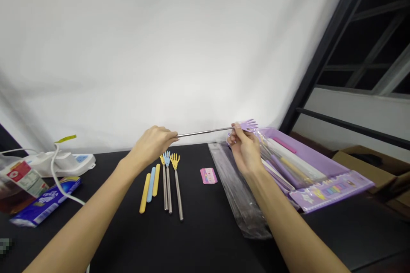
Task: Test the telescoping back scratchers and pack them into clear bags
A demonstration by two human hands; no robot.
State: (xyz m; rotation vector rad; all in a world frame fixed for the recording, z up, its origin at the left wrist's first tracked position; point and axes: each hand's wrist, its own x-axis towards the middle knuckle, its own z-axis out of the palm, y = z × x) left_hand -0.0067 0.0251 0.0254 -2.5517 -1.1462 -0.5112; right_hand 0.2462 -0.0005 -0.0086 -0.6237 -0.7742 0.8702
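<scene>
Between my two hands stretches a back scratcher [206, 131] with a thin metal rod and a purple hand-shaped head, held nearly level above the table. My left hand [157, 140] is closed around the rod's left end. Fingers of my right hand [245, 145] pinch the rod just below the purple head. On the black table below lie several more back scratchers [169, 187], with yellow and blue heads. Beside them are yellow and blue handle sleeves [151, 185]. A small stack of pink cards [209, 175] lies to their right.
Clear plastic bags [238, 200] lie under my right forearm. A purple box [333, 196] holding wrapped pieces stands at the right, near a cardboard box [361, 166]. At left are a power strip [85, 162], a white cable [68, 196], a blue packet [48, 202] and a bottle [19, 185].
</scene>
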